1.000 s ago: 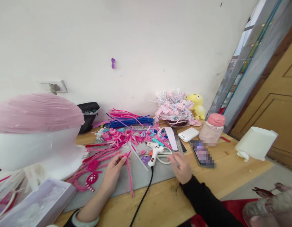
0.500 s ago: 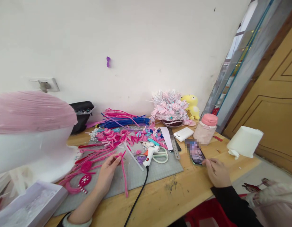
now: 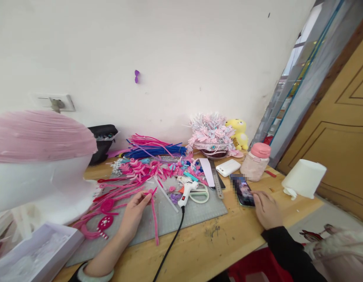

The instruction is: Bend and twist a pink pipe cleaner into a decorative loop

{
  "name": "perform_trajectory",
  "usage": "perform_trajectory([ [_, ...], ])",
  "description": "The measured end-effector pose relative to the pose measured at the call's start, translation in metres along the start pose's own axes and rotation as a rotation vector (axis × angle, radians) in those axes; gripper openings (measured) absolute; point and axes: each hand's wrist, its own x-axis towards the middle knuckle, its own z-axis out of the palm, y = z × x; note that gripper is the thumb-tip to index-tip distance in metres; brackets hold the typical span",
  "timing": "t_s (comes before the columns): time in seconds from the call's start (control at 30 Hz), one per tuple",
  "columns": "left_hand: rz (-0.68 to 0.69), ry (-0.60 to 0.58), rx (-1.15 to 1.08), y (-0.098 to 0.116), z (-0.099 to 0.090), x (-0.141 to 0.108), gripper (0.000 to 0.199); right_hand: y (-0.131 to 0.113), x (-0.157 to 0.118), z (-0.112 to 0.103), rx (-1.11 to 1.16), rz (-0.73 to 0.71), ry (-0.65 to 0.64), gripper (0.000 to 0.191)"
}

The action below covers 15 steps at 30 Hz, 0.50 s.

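My left hand [image 3: 133, 214] is closed over the mat, thumb and fingertips pinching a fuzzy pink pipe cleaner [image 3: 155, 221] whose free length hangs down toward the mat's front edge. A small pink loop or tip shows at the fingers. At the right, my right hand [image 3: 268, 210] reaches its fingertips onto the screen of a smartphone [image 3: 246, 192] lying on the table; it grips nothing. Left of my left hand lie a coiled pink pipe-cleaner piece [image 3: 107, 205] and a dark pink disc with white beads [image 3: 105, 222]. A white glue gun [image 3: 188, 193] rests beside green-handled scissors [image 3: 202, 197].
A foam head with a pink cap [image 3: 37, 135] and a white box [image 3: 65, 241] stand left. Bundled pipe cleaners [image 3: 154, 150], a decorated headpiece [image 3: 212, 135] and a yellow plush toy [image 3: 240, 131] line the wall. Right are a pink-lidded jar [image 3: 254, 166] and tissue roll [image 3: 304, 178]. A black cord [image 3: 171, 246] crosses the front.
My right hand has shifted from the phone's lower right edge onto its screen, fingers reaching further out. My left hand keeps its pinch on the pipe cleaner. The view has turned slightly.
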Motion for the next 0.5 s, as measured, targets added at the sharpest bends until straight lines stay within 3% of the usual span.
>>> perform_trajectory([
  [0.23, -0.011, -0.001, -0.029, 0.0036, 0.0008, -0.0016, 0.029, 0.001, 0.0045, 0.0047, -0.018, 0.073, 0.005, 0.034],
  [0.5, -0.01, 0.001, 0.017, 0.0057, 0.0015, -0.0024, 0.031, 0.0022, 0.0031, 0.0043, -0.01, 0.022, 0.011, 0.041],
])
